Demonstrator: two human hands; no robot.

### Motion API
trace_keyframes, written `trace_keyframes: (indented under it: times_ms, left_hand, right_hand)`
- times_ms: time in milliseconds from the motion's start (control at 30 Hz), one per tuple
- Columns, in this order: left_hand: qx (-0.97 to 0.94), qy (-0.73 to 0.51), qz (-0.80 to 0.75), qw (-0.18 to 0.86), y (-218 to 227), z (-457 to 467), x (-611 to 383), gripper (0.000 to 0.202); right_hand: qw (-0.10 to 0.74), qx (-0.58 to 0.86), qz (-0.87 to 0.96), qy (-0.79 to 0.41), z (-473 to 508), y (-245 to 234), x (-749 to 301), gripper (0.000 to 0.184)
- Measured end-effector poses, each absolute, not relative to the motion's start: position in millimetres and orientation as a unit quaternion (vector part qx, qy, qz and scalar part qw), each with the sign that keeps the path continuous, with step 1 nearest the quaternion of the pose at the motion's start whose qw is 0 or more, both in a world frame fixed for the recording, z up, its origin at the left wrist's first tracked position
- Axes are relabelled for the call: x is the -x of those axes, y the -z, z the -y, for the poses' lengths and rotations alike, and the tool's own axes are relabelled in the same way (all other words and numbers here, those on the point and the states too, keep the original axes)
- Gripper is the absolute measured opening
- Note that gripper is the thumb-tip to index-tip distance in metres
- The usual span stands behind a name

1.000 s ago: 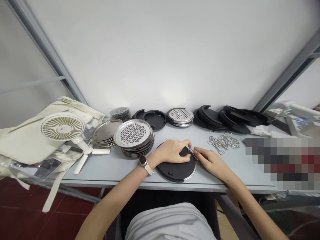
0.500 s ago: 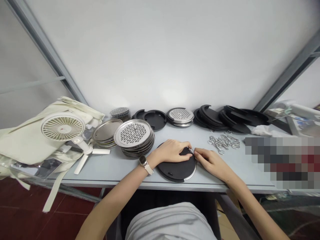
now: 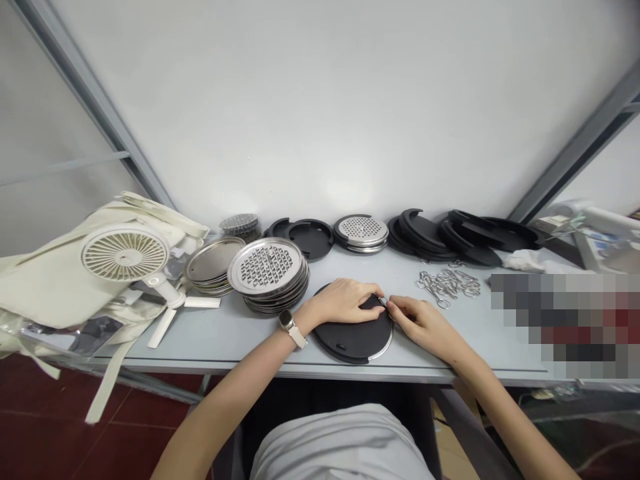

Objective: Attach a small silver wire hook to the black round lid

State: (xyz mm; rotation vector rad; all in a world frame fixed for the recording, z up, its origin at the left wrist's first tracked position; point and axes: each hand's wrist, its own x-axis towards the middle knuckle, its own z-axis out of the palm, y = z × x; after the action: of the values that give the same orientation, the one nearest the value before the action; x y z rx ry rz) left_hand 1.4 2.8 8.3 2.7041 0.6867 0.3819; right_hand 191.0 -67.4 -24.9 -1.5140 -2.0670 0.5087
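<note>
A black round disc with a thin metal rim (image 3: 354, 337) lies flat on the grey table in front of me. My left hand (image 3: 345, 301), with a watch on its wrist, rests on the disc's top, fingers curled and pressing down near its far right edge. My right hand (image 3: 417, 318) pinches a small metal ring piece (image 3: 383, 301) at that same edge, fingertips meeting those of the left hand.
A pile of loose metal rings (image 3: 449, 284) lies to the right. Stacks of perforated steel discs (image 3: 269, 270) and plain steel plates (image 3: 212, 261) stand left, black discs (image 3: 440, 237) along the wall. A white fan (image 3: 125, 255) and cloth bags sit far left.
Both hands stay at the disc's far right edge; only the fingertips have shifted slightly around the small ring piece.
</note>
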Motion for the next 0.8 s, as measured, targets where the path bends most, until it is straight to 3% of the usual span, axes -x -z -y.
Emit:
trace_keyframes:
  times_ms: [800]
  left_hand:
    - [-0.949,-0.136,-0.242,0.151,-8.4,-2.2,-1.8,0.030]
  right_hand:
    - [0.271,0.561,0.760,-0.185,67.8,23.8,-189.8,0.034]
